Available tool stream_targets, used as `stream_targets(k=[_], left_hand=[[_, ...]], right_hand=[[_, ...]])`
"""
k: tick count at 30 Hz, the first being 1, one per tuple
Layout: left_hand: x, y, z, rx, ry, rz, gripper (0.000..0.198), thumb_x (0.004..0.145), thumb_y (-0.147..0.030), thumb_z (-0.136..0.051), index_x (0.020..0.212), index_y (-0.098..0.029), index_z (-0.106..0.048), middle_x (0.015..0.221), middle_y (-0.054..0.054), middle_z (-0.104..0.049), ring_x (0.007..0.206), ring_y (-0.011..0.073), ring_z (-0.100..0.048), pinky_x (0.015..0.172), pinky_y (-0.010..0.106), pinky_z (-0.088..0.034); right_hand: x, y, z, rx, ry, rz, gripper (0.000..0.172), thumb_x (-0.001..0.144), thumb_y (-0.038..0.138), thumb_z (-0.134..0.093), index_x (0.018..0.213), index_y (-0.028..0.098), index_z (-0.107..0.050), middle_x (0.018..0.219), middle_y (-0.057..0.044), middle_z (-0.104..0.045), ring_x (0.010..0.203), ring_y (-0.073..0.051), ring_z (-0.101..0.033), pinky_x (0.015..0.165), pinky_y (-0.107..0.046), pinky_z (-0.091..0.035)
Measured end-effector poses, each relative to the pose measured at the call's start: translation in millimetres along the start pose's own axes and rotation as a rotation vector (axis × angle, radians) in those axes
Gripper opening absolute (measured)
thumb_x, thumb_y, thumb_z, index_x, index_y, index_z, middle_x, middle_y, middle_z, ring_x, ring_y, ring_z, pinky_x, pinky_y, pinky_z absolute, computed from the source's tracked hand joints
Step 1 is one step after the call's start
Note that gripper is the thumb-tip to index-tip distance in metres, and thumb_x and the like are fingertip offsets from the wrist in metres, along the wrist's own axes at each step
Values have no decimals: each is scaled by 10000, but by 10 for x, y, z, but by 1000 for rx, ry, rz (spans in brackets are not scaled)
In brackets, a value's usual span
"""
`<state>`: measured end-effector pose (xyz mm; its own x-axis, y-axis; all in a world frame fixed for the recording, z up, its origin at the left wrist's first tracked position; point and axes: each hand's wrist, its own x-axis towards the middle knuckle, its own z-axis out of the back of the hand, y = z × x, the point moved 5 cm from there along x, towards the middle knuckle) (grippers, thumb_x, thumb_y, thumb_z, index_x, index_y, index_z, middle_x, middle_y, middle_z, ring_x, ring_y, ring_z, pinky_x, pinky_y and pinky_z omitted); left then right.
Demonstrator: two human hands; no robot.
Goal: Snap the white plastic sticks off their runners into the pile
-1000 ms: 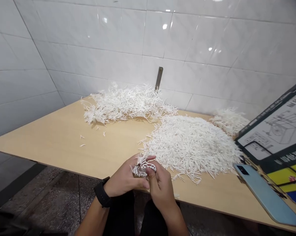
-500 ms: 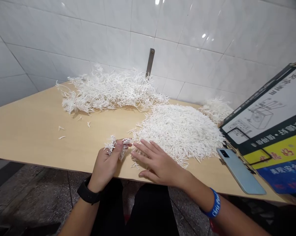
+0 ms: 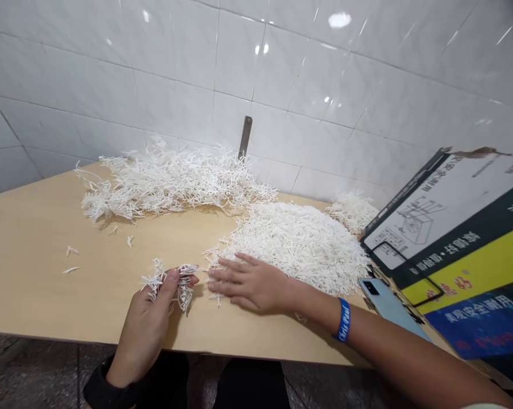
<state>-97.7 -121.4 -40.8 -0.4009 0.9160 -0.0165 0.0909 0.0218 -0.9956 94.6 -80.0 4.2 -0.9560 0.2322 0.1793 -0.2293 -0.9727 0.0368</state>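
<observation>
Our left grip point(image 3: 147, 307) is clenched on a small clump of white shreds point(image 3: 166, 281), pinched between thumb and fingers over the desk point(image 3: 38, 295), close to its near edge. Our right grip point(image 3: 251, 284) is released, lying flat on the desk with fingers spread, fingertips touching stray shreds at the near edge of the large shred pile point(image 3: 299, 244). A looser shred heap point(image 3: 166, 184) lies far left by the tiled wall point(image 3: 111, 74); a smaller heap point(image 3: 352, 211) sits at the pile's far right. A phone point(image 3: 386, 304) lies right, just beside a leaning printed carton point(image 3: 464, 255).
</observation>
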Motion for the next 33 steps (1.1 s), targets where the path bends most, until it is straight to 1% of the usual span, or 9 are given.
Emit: stream_targets(k=[2,5,8,11,14,16,21,27,33], left_hand=[[-8,11,-18,-70,-3,84,500,659,-618,-685,818,-147,-738,874,97,-747,934,296,-657,902,373,-492],[-11,-12,-32,-100,-31,117,513,622,-632,-703,787,-148,-732,844,85,-743,931,292,-651,881,357,-497],[-2,-17,-53,-118,-31,147,525,600,-631,-718,771,-134,-727,820,85,-736,878,265,-653,804,310,-511],[3,-25,-68,-119,-6,153,503,630,-612,-711,770,-129,-716,788,77,-720,806,227,-640,742,279,-505],[-7,-60,-92,-119,64,111,450,699,-574,-679,737,-126,-691,730,55,-680,726,184,-606,675,248,-480],[-19,-85,-107,-124,102,84,438,736,-559,-653,712,-123,-673,697,44,-647,676,163,-577,630,239,-460],[-25,-107,-116,-129,73,96,452,726,-554,-664,728,-103,-679,719,72,-652,696,187,-582,653,272,-465],[-43,-172,-141,-155,29,45,437,693,-545,-692,678,-109,-664,670,55,-625,630,164,-555,585,262,-446],[-112,-276,-198,-173,55,54,429,689,-531,-696,655,-108,-629,613,27,-585,525,118,-495,487,234,-392]], right_hand=[[53,-178,75,127,-79,-64,426,950,271,-427,1372,220,-444,1470,-61,-420,1420,-202,-238,1160,-463,-179],[122,-421,218,549,-363,-273,383,942,227,-394,1311,210,-493,1376,-85,-527,1321,-189,-418,1103,-463,-320],[141,-573,108,1228,-549,-555,279,908,203,-406,1111,187,-596,1107,-91,-661,907,-156,-648,761,-348,-568],[160,-606,-59,1780,-563,-733,176,796,120,-494,915,148,-620,820,-49,-648,544,-71,-529,394,-149,-414],[160,-679,-7,2039,-659,-709,159,778,147,-483,883,148,-603,672,-9,-576,431,-48,-355,305,-122,-210],[143,-761,93,2033,-709,-655,183,804,207,-444,903,161,-591,653,-1,-547,409,-57,-278,305,-143,-150],[13,-1047,273,1719,-799,-652,221,820,333,-409,886,183,-558,601,24,-447,406,-78,-184,357,-198,-130],[-169,-1366,386,1486,-852,-676,229,802,418,-465,854,211,-548,613,28,-490,422,-84,-259,407,-223,-154],[-257,-1463,621,1289,-741,-668,148,739,301,-647,716,157,-623,569,11,-566,454,-77,-357,439,-225,-203]])
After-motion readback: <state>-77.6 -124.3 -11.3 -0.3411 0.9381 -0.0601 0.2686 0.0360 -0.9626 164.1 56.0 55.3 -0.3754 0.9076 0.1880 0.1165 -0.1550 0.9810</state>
